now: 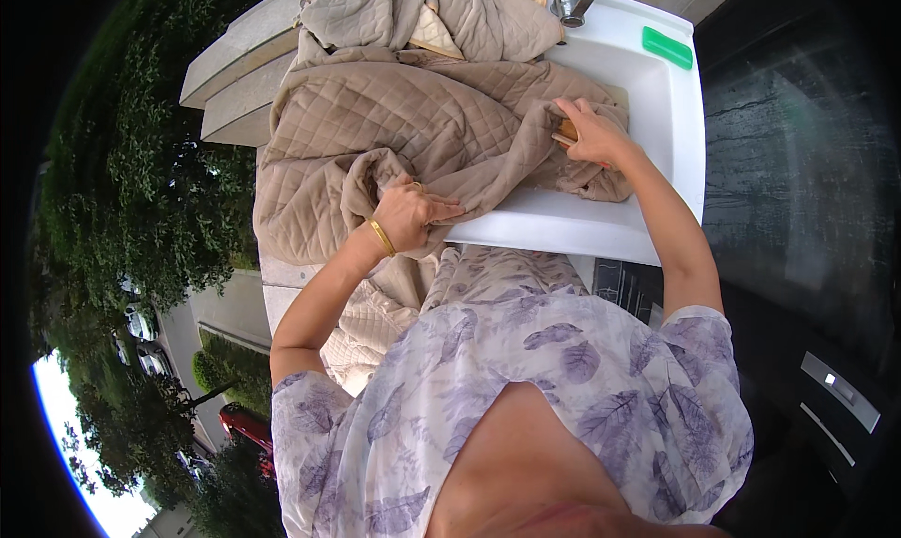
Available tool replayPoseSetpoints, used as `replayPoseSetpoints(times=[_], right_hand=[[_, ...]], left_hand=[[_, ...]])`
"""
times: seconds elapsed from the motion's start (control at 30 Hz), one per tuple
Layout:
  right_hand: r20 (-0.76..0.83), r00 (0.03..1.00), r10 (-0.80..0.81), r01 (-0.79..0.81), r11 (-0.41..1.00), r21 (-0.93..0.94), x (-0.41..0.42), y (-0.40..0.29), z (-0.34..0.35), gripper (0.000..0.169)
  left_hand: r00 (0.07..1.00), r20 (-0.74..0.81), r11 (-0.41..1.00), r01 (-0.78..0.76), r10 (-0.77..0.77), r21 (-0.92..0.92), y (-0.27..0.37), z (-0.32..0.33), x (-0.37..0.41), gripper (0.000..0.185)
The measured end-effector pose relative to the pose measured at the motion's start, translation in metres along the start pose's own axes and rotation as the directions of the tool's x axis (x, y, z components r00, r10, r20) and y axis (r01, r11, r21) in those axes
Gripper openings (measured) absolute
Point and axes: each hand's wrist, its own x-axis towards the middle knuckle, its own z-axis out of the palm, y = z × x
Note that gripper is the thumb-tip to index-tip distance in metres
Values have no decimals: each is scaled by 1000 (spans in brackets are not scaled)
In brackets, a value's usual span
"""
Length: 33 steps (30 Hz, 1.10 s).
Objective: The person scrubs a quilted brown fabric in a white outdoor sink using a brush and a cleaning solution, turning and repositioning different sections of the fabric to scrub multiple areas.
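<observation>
A brown quilted cover (450, 108) lies heaped in a white sink (647, 94) and spills over its left side. My left hand (410, 210), with a gold bracelet at the wrist, grips a bunched fold near the sink's front edge. Its index finger points right along the cloth. At the right of the basin my right hand (597, 133) is closed around what looks like a wooden brush (566, 131), pressed against a raised fold. Most of that brush is hidden by the hand and the cloth.
A metal faucet (574, 10) stands at the sink's back. On the rim at the back right sits a green soap bar or case (667, 47). Greyish quilted cloth (486, 17) is piled behind. Stone ledges (239, 66) border the left, and a dark glass surface (788, 165) the right.
</observation>
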Motion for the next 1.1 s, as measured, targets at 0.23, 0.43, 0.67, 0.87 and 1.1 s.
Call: replayPoseSetpoints(times=[0.23,0.43,0.67,0.87,1.1], right_hand=[[329,940,91,-88,996,-24,-137,45,-11,60],[274,960,50,-85,990,117,-131,52,-28,63],[-130,988,78,-23,924,381,-66,12,-56,55],[150,976,159,-114,956,-270,-28,49,53,53],[231,970,70,-60,997,-52,-9,28,10,34]], left_hand=[[990,120,950,106,-73,-295,19,-27,4,28],[923,-371,831,285,-103,479,-60,-35,85,44],[942,-95,807,324,-321,493,-77,-12,105,19],[949,-249,956,239,-193,169,-2,-37,-8,11],[879,-402,941,322,-255,108,37,-6,-49,26]])
